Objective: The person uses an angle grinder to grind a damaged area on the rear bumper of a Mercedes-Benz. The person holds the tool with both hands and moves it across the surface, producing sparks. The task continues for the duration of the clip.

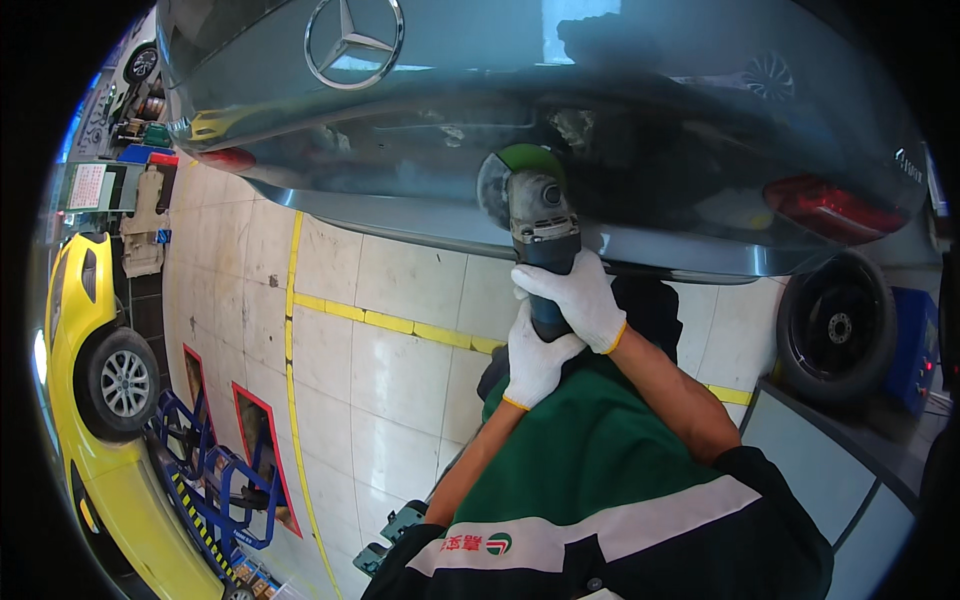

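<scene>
Both white-gloved hands are wrapped around the dark body of an angle grinder [545,215]. My right hand [585,303] grips it just behind the grey metal head, and my left hand [538,362] holds the rear end, closer to my body. A green disc [530,158] sits at the grinder's front, with a pale guard beside it. The disc is up against or very near the rear panel of a grey-blue car [450,215]; contact cannot be made out. Rough, scuffed patches [572,127] show in the dark panel around the disc.
A red tail light [835,208] lies to the right on the car. Beyond it stand a wheel [838,328] and a grey cabinet [815,450]. On the left are a yellow car [105,470], a blue lift frame [240,490] and yellow floor lines [385,321]. Green cases [400,525] rest on the floor.
</scene>
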### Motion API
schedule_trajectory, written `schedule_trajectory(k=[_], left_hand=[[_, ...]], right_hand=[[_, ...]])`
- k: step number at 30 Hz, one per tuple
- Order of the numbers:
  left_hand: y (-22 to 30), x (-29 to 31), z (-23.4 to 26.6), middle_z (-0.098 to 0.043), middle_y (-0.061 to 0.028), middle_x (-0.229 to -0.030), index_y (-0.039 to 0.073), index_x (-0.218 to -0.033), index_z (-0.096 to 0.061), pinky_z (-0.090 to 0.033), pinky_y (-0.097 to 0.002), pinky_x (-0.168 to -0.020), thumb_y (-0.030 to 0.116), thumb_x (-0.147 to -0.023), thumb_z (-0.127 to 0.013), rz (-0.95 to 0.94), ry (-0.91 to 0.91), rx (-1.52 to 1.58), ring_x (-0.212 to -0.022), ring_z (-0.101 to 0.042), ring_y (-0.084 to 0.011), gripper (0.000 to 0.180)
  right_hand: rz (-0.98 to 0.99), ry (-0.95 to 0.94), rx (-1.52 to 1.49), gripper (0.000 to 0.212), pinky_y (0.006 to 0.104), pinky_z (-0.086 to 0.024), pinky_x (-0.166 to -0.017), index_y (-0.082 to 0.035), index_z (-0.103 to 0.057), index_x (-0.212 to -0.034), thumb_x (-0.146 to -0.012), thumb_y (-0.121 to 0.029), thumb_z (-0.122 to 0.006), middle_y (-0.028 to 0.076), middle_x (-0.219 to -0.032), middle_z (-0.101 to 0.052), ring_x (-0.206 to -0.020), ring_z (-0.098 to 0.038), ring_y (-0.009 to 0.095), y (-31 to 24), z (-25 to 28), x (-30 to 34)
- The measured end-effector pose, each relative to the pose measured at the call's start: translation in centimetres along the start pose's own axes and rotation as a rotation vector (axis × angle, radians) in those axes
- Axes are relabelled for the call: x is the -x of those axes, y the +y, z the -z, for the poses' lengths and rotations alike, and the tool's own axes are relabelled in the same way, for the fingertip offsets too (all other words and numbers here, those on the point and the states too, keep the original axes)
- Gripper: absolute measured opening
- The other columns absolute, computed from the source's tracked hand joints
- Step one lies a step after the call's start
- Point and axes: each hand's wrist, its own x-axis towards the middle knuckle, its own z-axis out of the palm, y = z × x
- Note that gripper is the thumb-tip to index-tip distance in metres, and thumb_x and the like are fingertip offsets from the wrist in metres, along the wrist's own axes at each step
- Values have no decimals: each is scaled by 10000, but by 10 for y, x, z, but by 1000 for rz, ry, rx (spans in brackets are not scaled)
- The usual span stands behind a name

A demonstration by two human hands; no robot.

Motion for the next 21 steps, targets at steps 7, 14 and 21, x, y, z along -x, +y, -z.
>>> schedule_trajectory(k=[7, 14, 21], left_hand=[[2, 0, 0, -734, -148, -1095, -9, -1257, -585, -560, -380, -911, 222, -705, -884, -2, -5, -14, -995, -715, -256, 669], [-1, 0, 1, -734, -148, -1092, -10, -1263, -587, -560, -379, -908, 218, -715, -885, -25, -21, 1, -995, -715, -252, 664], [2, 0, 0, -753, -128, -1122, -6, -1252, -636, -551, -369, -937, 227, -718, -914, 5, -5, 20, -1041, -711, -224, 646]], right_hand=[[-21, 25, -12, 222, 307, -534, -678, -6, -728, -917, -856, -191, -834, 41, -790, -709, -703, -645, 118, -6, 0, 2], [-5, -7, 3, 198, 303, -563, -709, 3, -721, -959, -877, -155, -809, 73, -821, -734, -740, -690, 135, -4, 0, 1], [-2, -4, 1, 200, 302, -563, -706, 2, -717, -961, -877, -152, -812, 73, -820, -733, -736, -693, 136, -3, 1, 2]])
